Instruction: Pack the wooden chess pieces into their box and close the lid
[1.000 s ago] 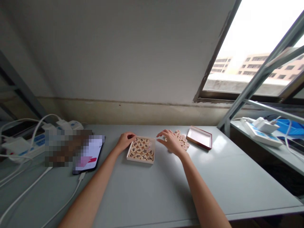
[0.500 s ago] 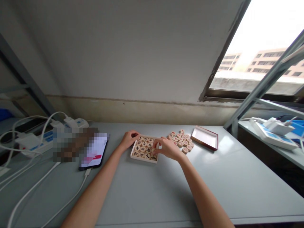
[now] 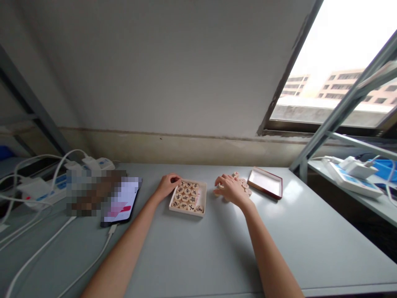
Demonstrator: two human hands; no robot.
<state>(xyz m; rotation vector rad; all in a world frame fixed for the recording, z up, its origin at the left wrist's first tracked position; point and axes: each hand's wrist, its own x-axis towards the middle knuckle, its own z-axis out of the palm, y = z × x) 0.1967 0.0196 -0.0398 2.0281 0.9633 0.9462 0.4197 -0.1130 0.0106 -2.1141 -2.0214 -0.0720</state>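
Smartphone, power strip, window

1. Bare left hand: palm down, fingers loosely curled, wrist angled inward.
2. Bare right hand: palm down, fingers extended forward and slightly spread, pointing toward the left hand.
3. Bare left forearm and bare right forearm: rising from the lower edge of the view, converging; hands well apart.

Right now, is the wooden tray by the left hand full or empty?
Mostly full: rows of Chinese chess pieces cover the wooden tray, though a pale strip seems bare along its right wall.
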